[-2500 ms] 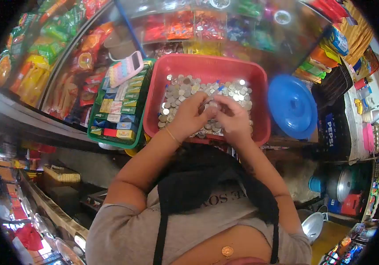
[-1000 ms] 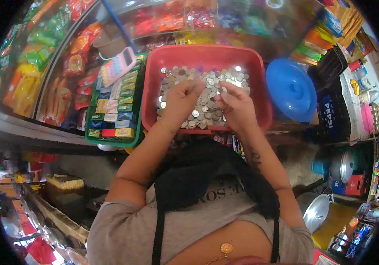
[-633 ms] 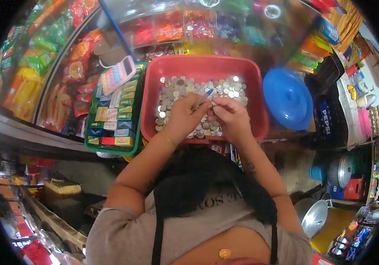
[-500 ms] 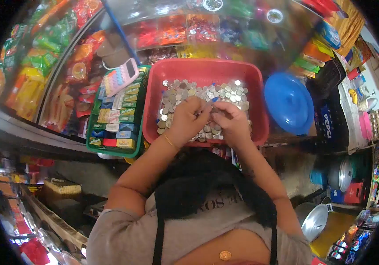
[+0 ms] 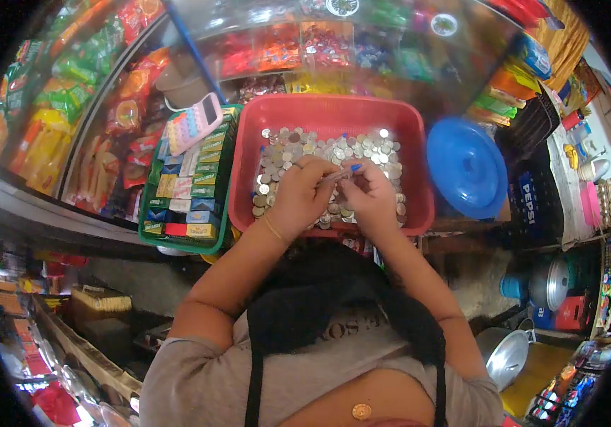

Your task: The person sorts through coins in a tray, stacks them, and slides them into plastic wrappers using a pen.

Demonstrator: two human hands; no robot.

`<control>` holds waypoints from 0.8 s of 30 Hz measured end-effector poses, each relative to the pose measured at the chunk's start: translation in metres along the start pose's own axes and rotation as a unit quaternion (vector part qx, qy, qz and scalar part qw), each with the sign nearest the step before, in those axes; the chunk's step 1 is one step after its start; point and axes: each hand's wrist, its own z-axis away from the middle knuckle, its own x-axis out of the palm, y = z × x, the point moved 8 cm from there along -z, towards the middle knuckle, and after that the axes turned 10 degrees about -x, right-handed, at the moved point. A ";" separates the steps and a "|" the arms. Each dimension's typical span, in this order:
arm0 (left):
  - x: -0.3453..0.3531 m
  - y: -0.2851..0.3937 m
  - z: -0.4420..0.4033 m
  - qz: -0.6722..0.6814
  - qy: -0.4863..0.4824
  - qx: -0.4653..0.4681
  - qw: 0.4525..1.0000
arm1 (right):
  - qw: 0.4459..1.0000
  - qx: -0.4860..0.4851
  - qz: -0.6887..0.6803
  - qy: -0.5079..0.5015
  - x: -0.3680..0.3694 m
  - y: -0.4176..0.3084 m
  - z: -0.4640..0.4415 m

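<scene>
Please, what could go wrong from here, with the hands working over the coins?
The thin blue-tipped item between left hand and right hand could slip and fall among the loose coins.

The calculator lies tilted on the boxes in the green basket; a bump from the left arm might make it slide.

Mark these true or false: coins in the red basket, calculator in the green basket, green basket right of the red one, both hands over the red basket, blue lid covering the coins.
Coins lie in the red basket. True.
The calculator rests in the green basket. True.
The green basket is right of the red basket. False: it is on the left.
The left hand and right hand are over the red basket. True.
The blue lid covers the coins. False: the blue lid lies right of the basket.
</scene>
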 end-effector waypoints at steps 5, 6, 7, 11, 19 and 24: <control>0.012 -0.027 0.001 0.026 -0.051 -0.144 0.988 | 1.000 -0.004 0.011 -0.015 0.002 -0.002 -0.001; 0.014 -0.033 0.001 0.029 -0.062 -0.170 0.983 | 1.000 -0.010 0.015 -0.014 0.002 -0.002 -0.002; 0.015 -0.034 0.000 0.034 -0.065 -0.176 0.982 | 1.000 -0.016 0.017 -0.013 0.001 -0.001 -0.002; 0.014 -0.030 0.001 0.012 -0.049 -0.163 0.985 | 1.000 -0.015 0.010 -0.002 0.000 -0.003 -0.002; 0.013 -0.021 -0.001 -0.055 -0.019 -0.151 0.987 | 0.994 -0.006 -0.106 0.013 0.001 -0.001 -0.002; 0.012 -0.021 0.004 -0.064 0.003 -0.111 0.992 | 0.968 0.032 -0.249 -0.014 0.002 0.012 -0.004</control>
